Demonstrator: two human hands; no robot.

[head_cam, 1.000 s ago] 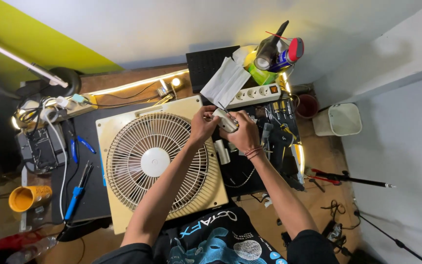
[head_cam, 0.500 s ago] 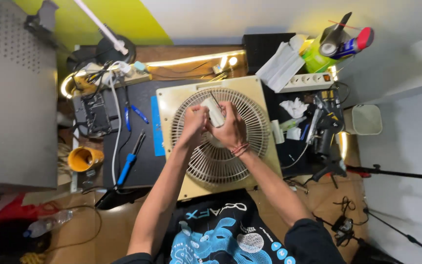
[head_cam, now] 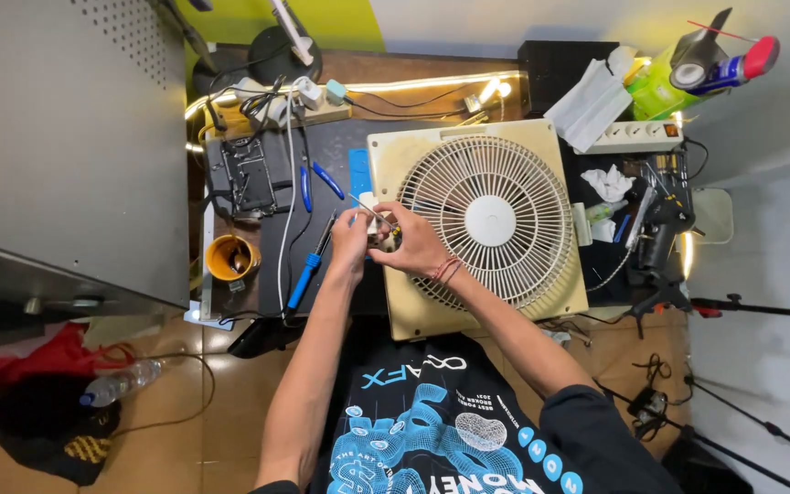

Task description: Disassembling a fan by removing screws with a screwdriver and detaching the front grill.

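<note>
We have both hands together at the left edge of the cream box fan (head_cam: 486,224), which lies flat on the dark work mat (head_cam: 322,274). Our right hand (head_cam: 413,245) is curled around a small pale part (head_cam: 378,240), fingers closed on it; our left hand (head_cam: 349,240) pinches a thin metal tool (head_cam: 369,211) whose tip meets that part. What the part is, we cannot tell.

Just left of our hands a blue-handled screwdriver (head_cam: 308,265) lies on the mat, with blue pliers (head_cam: 317,181) above it and an orange cup (head_cam: 230,257) further left. Our own fingers hide most of the part. Right of the fan sit a white power strip (head_cam: 637,137), crumpled tissue (head_cam: 607,183) and a black tool (head_cam: 656,233).

Half a second ago our hands were over the middle of the fan grille, holding a white piece up; now they have shifted to its left rim.
</note>
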